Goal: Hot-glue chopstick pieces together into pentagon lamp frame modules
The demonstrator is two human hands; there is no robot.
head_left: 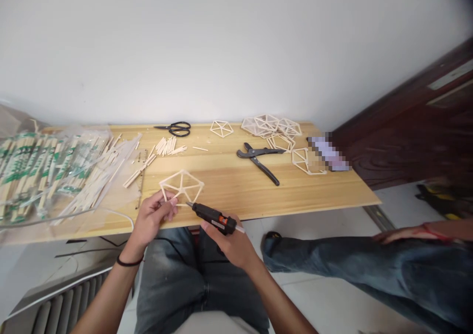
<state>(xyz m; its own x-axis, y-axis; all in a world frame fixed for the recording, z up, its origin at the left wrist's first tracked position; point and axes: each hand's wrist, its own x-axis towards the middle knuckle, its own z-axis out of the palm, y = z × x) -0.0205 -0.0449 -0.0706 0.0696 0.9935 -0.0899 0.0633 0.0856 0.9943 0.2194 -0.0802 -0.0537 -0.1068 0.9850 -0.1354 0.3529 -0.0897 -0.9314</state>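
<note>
My left hand [157, 216] pinches the lower left part of a pentagon-shaped wooden stick frame [182, 172], whose inner sticks meet at its centre. In my right hand [236, 245] is a black hot glue gun [212, 217] with an orange part and a pale glue stick at its rear. The gun's nozzle points left, at or very near the frame's lower edge; actual contact is hard to make out. Behind the frame lie a small pile of short cut sticks [166, 147] and one loose stick [200, 149].
Black-handled scissors [179, 128] and dark cutting pliers [258, 159] lie on the wooden table [221, 171]. Several finished stick frames [266, 123] are at the back right, beside a blurred phone [328, 152]. Wrapped chopsticks [33, 171] cover the left end. Another person's leg [325, 255] is at right.
</note>
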